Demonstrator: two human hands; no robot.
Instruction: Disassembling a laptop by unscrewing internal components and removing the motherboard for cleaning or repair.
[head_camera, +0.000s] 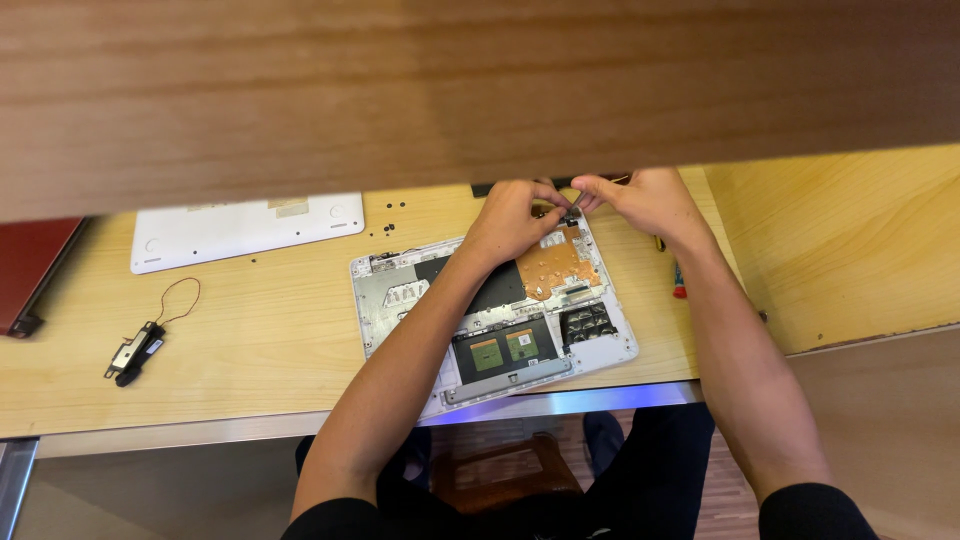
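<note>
Both hands meet at the far edge of an opened white laptop base (490, 310) that lies on the pale wooden counter (260, 330). The left hand (512, 215) has its fingers pinched narrow on a small part at the upper corner of the base, and the right hand (640, 200) pinches the same spot from the other side; what sits between the fingertips is too small to tell. Just below the hands, inside the base, lies a copper-coloured plate (556, 265), with a dark panel (500, 285) beside it and two green-labelled parts (503, 349) nearer the person. A red-handled screwdriver (679, 283) rests just right of the base. Small black screws (388, 229) are scattered to the left of the hands, near a white cover panel (240, 230). Further left lies a small black speaker module with a looped red wire (135, 350), and a dark red laptop (30, 270) at the counter's left edge.
</note>
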